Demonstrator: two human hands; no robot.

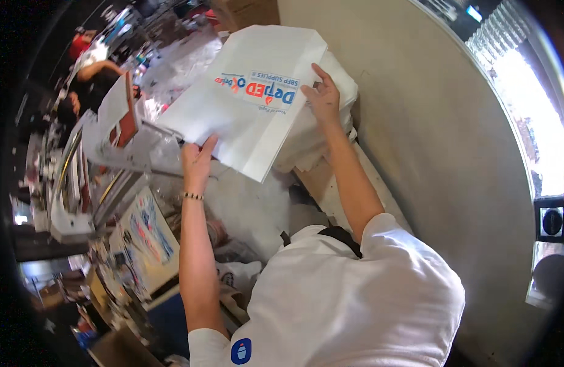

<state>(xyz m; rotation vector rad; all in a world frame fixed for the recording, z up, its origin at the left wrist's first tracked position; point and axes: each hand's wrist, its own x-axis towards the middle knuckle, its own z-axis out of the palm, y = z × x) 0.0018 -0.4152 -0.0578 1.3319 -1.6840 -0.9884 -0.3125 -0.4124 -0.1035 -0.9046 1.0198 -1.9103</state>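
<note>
A flat white printed sheet (pixel 233 122), folded along its right side, is held up and tilted in front of me. Red and blue printing appears upside down near its right edge. My left hand (pixel 199 160) pinches the near left edge, thumb on top and the other fingers hidden below. At the right edge, my right hand (pixel 324 101) grips with thumb and fingers, some of them behind the sheet. A bulky white stack or bundle (pixel 343 92) lies beneath and beyond the right hand.
A plain beige wall (pixel 441 134) rises close on the right. To the left stands a grey-white machine frame (pixel 129 134), with a panel marked in colours (pixel 146 238) below it. Another person's arm (pixel 101 68) shows at the far left. A cardboard box (pixel 248 13) sits at the back.
</note>
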